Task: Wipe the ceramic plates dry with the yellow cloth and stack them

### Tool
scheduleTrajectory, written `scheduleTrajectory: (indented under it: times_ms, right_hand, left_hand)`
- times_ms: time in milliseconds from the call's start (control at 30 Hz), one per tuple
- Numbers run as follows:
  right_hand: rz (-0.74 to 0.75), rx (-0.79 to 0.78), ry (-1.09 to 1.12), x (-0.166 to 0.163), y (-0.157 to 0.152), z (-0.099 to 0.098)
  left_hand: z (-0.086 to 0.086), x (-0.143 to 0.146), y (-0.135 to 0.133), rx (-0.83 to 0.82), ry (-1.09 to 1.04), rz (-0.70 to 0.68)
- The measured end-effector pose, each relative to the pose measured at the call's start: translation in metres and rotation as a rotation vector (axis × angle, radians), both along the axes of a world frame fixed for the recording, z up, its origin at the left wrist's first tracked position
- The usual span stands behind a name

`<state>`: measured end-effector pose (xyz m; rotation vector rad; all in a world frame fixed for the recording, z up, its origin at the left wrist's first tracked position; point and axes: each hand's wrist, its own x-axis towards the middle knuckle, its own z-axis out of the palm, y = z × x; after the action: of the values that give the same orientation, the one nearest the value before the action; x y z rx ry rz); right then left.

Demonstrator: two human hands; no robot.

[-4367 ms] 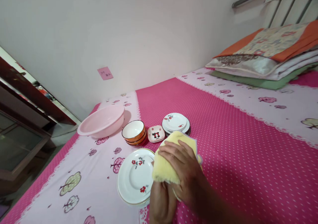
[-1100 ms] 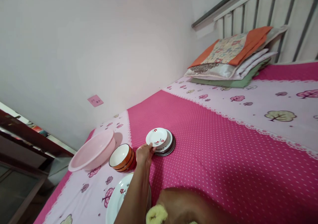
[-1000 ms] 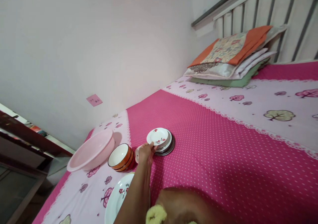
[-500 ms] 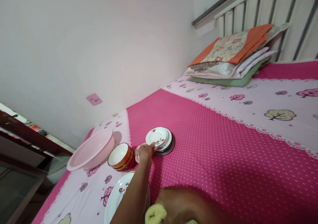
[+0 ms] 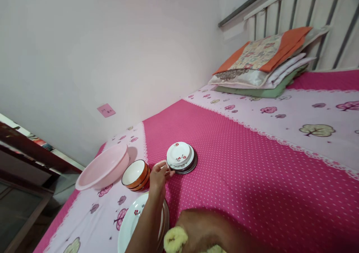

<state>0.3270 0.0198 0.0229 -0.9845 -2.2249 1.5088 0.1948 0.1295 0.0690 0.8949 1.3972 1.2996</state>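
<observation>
My left hand [image 5: 157, 175] reaches out over the pink dotted bedspread [image 5: 238, 170], just left of a stack of small white flowered plates [image 5: 181, 154]. Its fingers curl over a small white dish whose rim [image 5: 161, 163] peeks out above the knuckles; most of that dish is hidden. My left forearm crosses a stack of large white flowered plates [image 5: 131, 223]. My right hand [image 5: 207, 228] lies at the bottom edge, closed on a yellow cloth [image 5: 174, 240].
Orange bowls [image 5: 134, 172] are stacked left of my hand, with a pink plastic basin [image 5: 102, 167] beyond them near the bed's edge. Folded bedding and a cushion [image 5: 260, 66] lie against the metal headboard [image 5: 294, 9]. Dark wooden furniture [image 5: 25, 152] stands to the left.
My left hand has let go of the top small plate, which now lies flat on its stack, and pulled back left onto the small dish. Earlier, both hands wiped a plate with the cloth.
</observation>
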Motion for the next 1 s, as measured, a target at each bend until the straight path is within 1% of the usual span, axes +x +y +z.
scheduleTrajectory:
  times_ms: [67,100,133,167,233,267,333,367,400,433,500,567,633,700,800,1000]
  right_hand:
    - [-0.059,-0.121,0.042,0.005,0.005,-0.003]
    - [-0.1,-0.212,0.116,0.009,0.009,-0.007]
    - [-0.161,-0.338,0.246,0.014,0.013,-0.013]
    - [-0.22,-0.41,0.323,0.019,0.018,-0.019]
    - [-0.319,-0.473,0.428,0.029,0.027,-0.033]
    - [-0.377,-0.523,0.522,0.034,0.032,-0.039]
    - [-0.443,-0.619,0.675,0.04,0.039,-0.05]
    - [-0.457,-0.668,0.73,0.042,0.041,-0.055]
    - [-0.46,-0.711,0.762,0.044,0.044,-0.058]
    - [-0.461,-0.751,0.781,0.044,0.045,-0.061]
    - [-0.473,-0.824,0.812,0.045,0.047,-0.065]
    - [-0.48,-0.878,0.83,0.046,0.048,-0.067]
    - [-0.482,-0.915,0.844,0.046,0.049,-0.069]
    - [-0.48,-0.941,0.855,0.046,0.05,-0.071]
    - [-0.473,-0.965,0.867,0.046,0.052,-0.073]
    - [-0.457,-0.988,0.889,0.046,0.053,-0.075]
  left_hand:
    - [0.008,-0.019,-0.028,0.025,-0.017,0.018]
    - [0.011,-0.032,-0.044,0.04,-0.024,0.035]
    - [0.013,-0.047,-0.06,0.06,-0.028,0.065]
    - [0.013,-0.065,-0.078,0.081,-0.029,0.106]
    - [0.009,-0.102,-0.112,0.123,0.01,0.235]
    - [0.005,-0.121,-0.127,0.107,0.058,0.317]
    - [-0.004,-0.152,-0.153,0.054,0.211,0.466]
    - [-0.009,-0.164,-0.162,0.006,0.326,0.495]
    - [-0.013,-0.172,-0.168,-0.041,0.456,0.487]
    - [-0.015,-0.177,-0.172,-0.083,0.581,0.452]
    - [-0.017,-0.178,-0.17,-0.134,0.8,0.335]
    - [-0.017,-0.172,-0.161,-0.135,0.983,0.236]
    - [-0.015,-0.166,-0.148,-0.145,1.158,0.177]
    - [-0.015,-0.163,-0.136,-0.193,1.272,0.116]
    - [-0.016,-0.166,-0.122,-0.257,1.286,0.045]
    - [-0.012,-0.174,-0.111,-0.225,1.136,-0.008]
